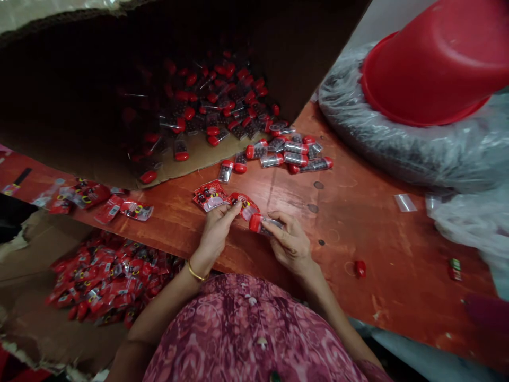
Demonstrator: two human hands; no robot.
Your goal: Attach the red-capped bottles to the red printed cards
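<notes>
My left hand [216, 232], with a gold bangle at the wrist, pinches a red printed sleeve [248, 206] between thumb and fingers. In my right hand [293, 243] is a clear tube with a red cap [256, 223]; its capped end points left, close to the sleeve. Whether the two touch is hard to tell. Beside my left fingers lie flat red printed sleeves [210, 195]. Just beyond my hands, several red-capped tubes with dark contents [295, 158] rest in a loose pile on the orange-red table [338, 223].
A tipped cardboard box [178, 168] holds many more tubes. Below the table's left edge, another carton [24, 297] contains red packed pieces [107, 276]. At right are a red bucket [429, 69], a plastic-wrapped bundle [358, 132], a loose red cap [360, 269] and a clear tube piece [405, 202].
</notes>
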